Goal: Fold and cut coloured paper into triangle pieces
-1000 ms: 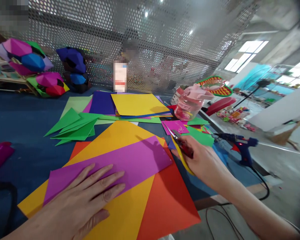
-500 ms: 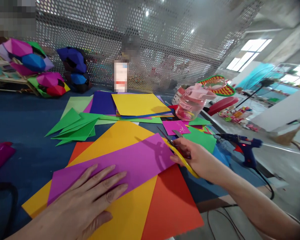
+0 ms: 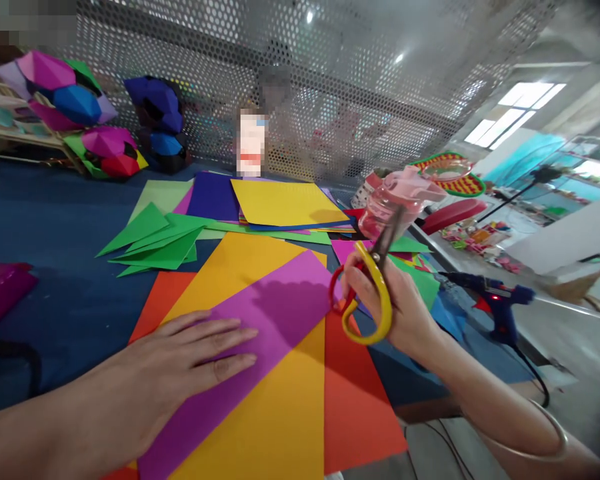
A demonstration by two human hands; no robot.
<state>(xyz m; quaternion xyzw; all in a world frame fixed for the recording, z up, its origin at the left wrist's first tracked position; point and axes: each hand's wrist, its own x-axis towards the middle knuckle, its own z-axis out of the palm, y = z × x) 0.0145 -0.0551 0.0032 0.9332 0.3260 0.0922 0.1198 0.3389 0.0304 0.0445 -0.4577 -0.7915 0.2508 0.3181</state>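
My left hand [image 3: 190,353] lies flat on a purple sheet of paper [image 3: 285,300], fingers stretched out. That sheet sits slantwise on a yellow-orange sheet [image 3: 275,413], with a red-orange sheet [image 3: 360,400] underneath. My right hand [image 3: 395,300] is closed around a pair of scissors [image 3: 380,280] with yellow and red handles. Their blades point up and away, in front of a pink clear jug [image 3: 395,193]. The right hand is raised over the right end of the purple sheet and throws a shadow on it.
Folded green paper pieces [image 3: 165,240] lie left of the sheets. Behind are a yellow sheet [image 3: 290,203] and a dark blue sheet [image 3: 210,197]. A glue gun [image 3: 500,303] with a lit red light rests at the right edge. Faceted paper shapes [image 3: 75,100] stand at back left.
The purple sheet has turned, its left end swinging toward me under my left hand. My right hand has lifted the scissors, and their blades now point more upward. The view has shifted slightly.
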